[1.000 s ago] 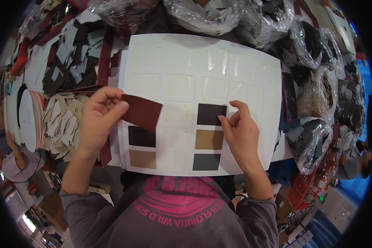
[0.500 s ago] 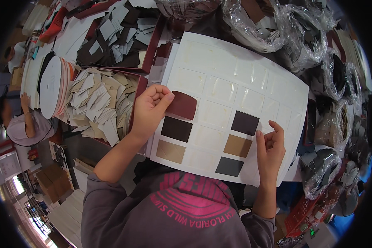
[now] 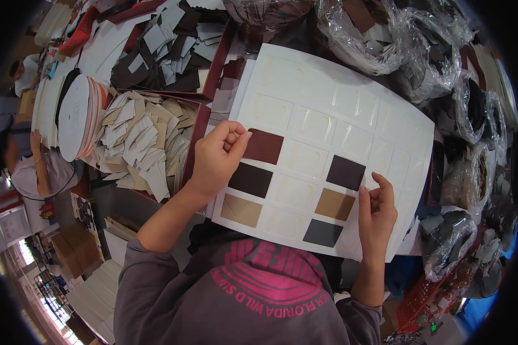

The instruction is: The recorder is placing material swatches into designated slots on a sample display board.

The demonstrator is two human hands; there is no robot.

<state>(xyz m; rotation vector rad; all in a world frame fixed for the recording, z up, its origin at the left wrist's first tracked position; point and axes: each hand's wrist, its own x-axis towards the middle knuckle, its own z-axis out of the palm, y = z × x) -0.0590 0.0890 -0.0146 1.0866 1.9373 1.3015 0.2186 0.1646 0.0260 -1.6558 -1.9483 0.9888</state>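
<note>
Maroon, rectangular, leather-like swatch (image 3: 263,146) lying at nine o'clock on a white, gridded card sheet (image 3: 408,129); left hand (image 3: 221,155) at its upper-left corner.
Left thumb and forefinger meet there; cannot tell whether they pinch the corner. Right hand (image 3: 379,210), four o'clock, loosely curled, thumb and forefinger apart, nothing seen held. Swatch judged light, thin, bendable, not fragile; best held by corner or edge. Outward: dark red, straight-walled box (image 3: 197,135) at nine o'clock, heaped with beige and off-white flat pieces (image 3: 141,144); matching dark red box (image 3: 217,60) at ten, black and grey scraps (image 3: 155,54). Clear plastic bag (image 3: 437,259), four o'clock: grey pieces.
</note>
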